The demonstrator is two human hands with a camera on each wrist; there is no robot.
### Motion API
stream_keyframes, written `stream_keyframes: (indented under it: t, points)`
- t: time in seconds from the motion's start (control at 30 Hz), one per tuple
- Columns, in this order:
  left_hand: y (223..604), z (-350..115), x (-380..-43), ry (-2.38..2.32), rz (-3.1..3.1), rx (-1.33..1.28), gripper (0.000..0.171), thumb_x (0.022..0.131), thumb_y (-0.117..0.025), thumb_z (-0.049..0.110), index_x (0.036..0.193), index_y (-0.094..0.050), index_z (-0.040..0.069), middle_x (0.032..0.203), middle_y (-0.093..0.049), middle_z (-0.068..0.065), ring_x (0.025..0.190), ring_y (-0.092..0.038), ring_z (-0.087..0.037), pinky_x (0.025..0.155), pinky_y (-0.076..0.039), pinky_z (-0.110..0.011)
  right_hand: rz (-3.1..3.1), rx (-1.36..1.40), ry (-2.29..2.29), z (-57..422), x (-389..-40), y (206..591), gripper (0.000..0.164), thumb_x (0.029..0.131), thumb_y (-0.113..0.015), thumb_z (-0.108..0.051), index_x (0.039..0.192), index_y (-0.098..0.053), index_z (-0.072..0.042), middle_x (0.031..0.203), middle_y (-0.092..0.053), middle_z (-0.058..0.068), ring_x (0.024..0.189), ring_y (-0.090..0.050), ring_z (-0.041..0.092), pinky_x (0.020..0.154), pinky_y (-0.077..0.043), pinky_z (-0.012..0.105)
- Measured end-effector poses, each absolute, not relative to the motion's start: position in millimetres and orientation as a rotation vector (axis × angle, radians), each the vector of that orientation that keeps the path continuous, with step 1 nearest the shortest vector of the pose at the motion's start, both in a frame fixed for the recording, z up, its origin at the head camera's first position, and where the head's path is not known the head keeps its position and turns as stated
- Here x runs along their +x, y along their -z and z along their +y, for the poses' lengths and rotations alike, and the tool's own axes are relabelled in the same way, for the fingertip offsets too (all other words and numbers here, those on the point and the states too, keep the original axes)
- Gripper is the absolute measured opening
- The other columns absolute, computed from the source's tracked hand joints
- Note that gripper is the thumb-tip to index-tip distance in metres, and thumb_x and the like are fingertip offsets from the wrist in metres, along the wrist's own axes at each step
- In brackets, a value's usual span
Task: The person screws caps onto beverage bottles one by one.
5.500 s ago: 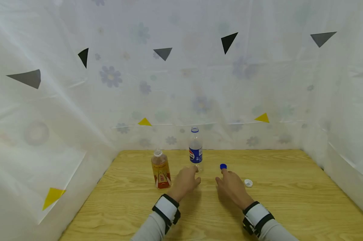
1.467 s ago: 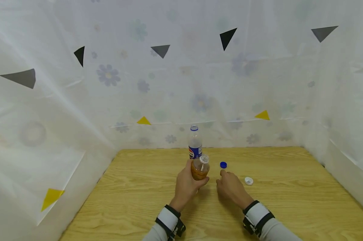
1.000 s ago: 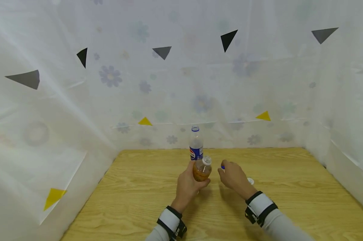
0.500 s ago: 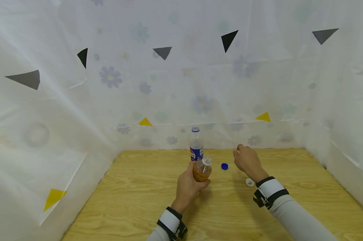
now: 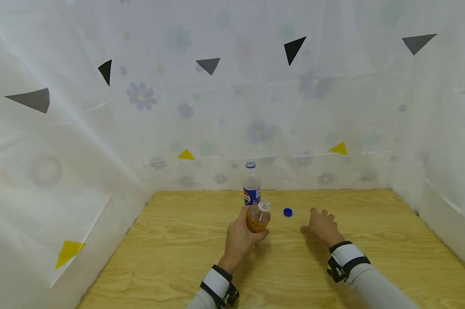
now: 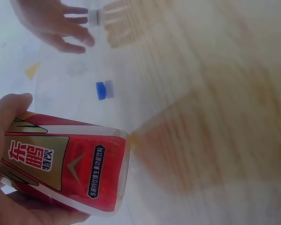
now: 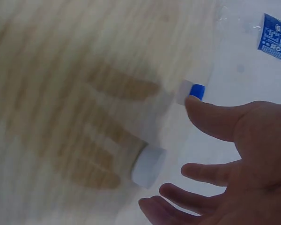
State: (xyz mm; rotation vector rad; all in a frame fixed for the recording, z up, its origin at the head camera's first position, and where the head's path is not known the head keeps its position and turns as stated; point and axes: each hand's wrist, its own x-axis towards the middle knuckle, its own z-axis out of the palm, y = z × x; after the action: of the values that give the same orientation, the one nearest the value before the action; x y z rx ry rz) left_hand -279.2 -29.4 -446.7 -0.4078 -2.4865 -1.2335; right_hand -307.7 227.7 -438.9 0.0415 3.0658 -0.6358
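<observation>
My left hand [image 5: 241, 238] grips an uncapped drink bottle [image 5: 258, 218] with a clear neck and a red and gold label [image 6: 75, 161]. It holds the bottle upright, in front of a clear Pepsi bottle [image 5: 251, 189] that stands uncapped. My right hand [image 5: 322, 226] is lowered at the right with its fingers spread and relaxed. Right by its fingertips on the table lies a white cap [image 7: 149, 166], hidden behind the hand in the head view. A blue cap [image 5: 288, 212] lies between the two hands, apart from both.
The wooden table [image 5: 170, 266] runs back to a white flowered curtain [image 5: 217, 107], which also hangs along both sides. Black, grey and yellow triangles are fixed to the curtain.
My left hand has taken hold of the drink bottle and brought it rightward. My right hand has moved from beside the blue cap up and right, then down to the white cap, fingers spreading.
</observation>
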Motion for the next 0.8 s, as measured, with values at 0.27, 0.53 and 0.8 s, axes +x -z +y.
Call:
stream_keyframes:
  t: [0.27,0.53,0.8]
  points:
    - [448.6,-33.3,-277.0,1.227,-2.486,-0.390,0.075,0.076,-0.091,0.027,0.139,-0.050,0.021,0.124,-0.071,-0.005,0.108,-0.071,-0.023,0.089,-0.058,-0.043,3.032,0.024,0.641,224.9,-304.4,449.3,0.052,0.089,-0.074,-0.022,0.122,-0.055,0.014,0.114,-0.054,0.039,0.107,-0.048,0.061,0.085,-0.045,0.068]
    - [449.1,-31.6,-278.2,1.218,-2.497,-0.390,0.079,0.076,-0.091,0.029,0.142,-0.048,0.021,0.122,-0.072,-0.005,0.106,-0.071,-0.023,0.089,-0.058,-0.042,3.054,-0.012,0.616,227.6,-303.1,452.2,0.035,0.090,-0.070,-0.019,0.108,-0.061,0.008,0.102,-0.058,0.029,0.096,-0.053,0.051,0.079,-0.047,0.064]
    - [448.5,-30.4,-278.9,1.217,-2.488,-0.408,0.079,0.076,-0.091,0.029,0.143,-0.048,0.022,0.124,-0.071,-0.005,0.108,-0.070,-0.023,0.089,-0.058,-0.043,3.078,-0.054,0.620,230.9,-304.0,452.6,0.029,0.088,-0.066,-0.014,0.107,-0.062,0.008,0.096,-0.060,0.026,0.087,-0.058,0.044,0.068,-0.049,0.054]
